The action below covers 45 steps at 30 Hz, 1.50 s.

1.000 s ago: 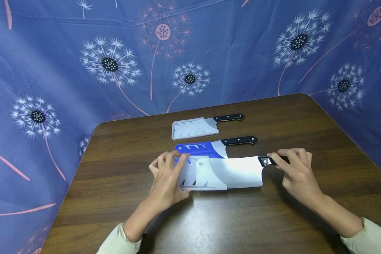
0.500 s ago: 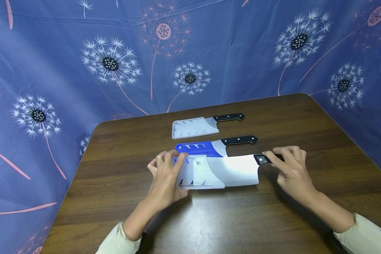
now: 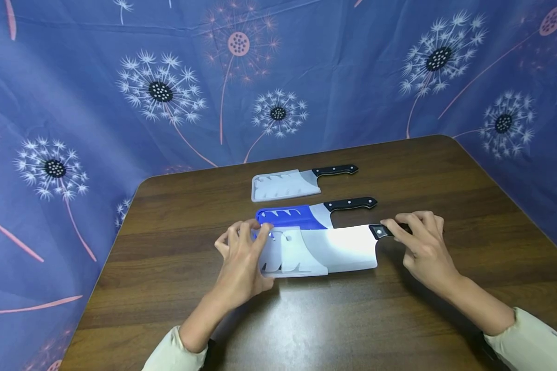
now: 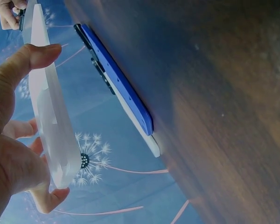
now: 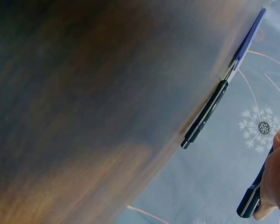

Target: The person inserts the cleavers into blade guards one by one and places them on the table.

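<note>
In the head view a large cleaver point(image 3: 339, 247) lies level across the middle, raised off the table. The front part of its blade sits inside a translucent white blade sheath point(image 3: 301, 257), and the rear part is bare. My left hand point(image 3: 241, 252) grips the sheath's left end between thumb and fingers. In the left wrist view the thumb presses on one long edge of the sheath point(image 4: 56, 121), with fingertips at its far side. My right hand point(image 3: 427, 247) holds the cleaver's black handle point(image 3: 380, 231). The handle's butt end point(image 5: 248, 203) shows in the right wrist view.
Just behind, a smaller knife in a blue sheath point(image 3: 294, 217) lies on the table, its black handle point(image 3: 353, 204) to the right. Farther back lies another cleaver in a white sheath point(image 3: 283, 186). A blue dandelion-print cloth point(image 3: 343, 93) hangs behind the brown table point(image 3: 176, 226).
My right hand has moved a little to the left with the cleaver. Slightly less bare blade shows beyond the sheath. My left hand and the sheath have shifted only slightly left.
</note>
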{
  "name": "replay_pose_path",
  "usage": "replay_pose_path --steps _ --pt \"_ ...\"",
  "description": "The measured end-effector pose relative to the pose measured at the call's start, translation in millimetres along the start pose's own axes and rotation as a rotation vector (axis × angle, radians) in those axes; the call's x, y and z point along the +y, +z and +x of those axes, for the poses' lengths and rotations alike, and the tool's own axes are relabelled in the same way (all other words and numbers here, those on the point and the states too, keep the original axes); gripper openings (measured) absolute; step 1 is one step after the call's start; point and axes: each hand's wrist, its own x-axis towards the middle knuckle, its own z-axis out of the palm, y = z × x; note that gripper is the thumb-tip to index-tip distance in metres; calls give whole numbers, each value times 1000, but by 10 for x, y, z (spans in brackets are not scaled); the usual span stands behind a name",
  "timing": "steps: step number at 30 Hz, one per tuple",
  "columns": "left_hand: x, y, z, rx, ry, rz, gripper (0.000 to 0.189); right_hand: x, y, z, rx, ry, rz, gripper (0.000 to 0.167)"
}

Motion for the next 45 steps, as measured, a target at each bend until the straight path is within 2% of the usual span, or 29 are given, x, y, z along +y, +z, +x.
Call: replay_pose_path --steps 25,37,45 --pt "66 49 -50 -28 -70 -25 104 58 23 -43 -36 -17 29 70" --pt "72 73 -52 -74 -108 -39 104 5 -27 -113 -157 62 -22 71" --pt "61 76 -79 -82 -127 -70 104 1 -2 -128 -148 75 -23 72"
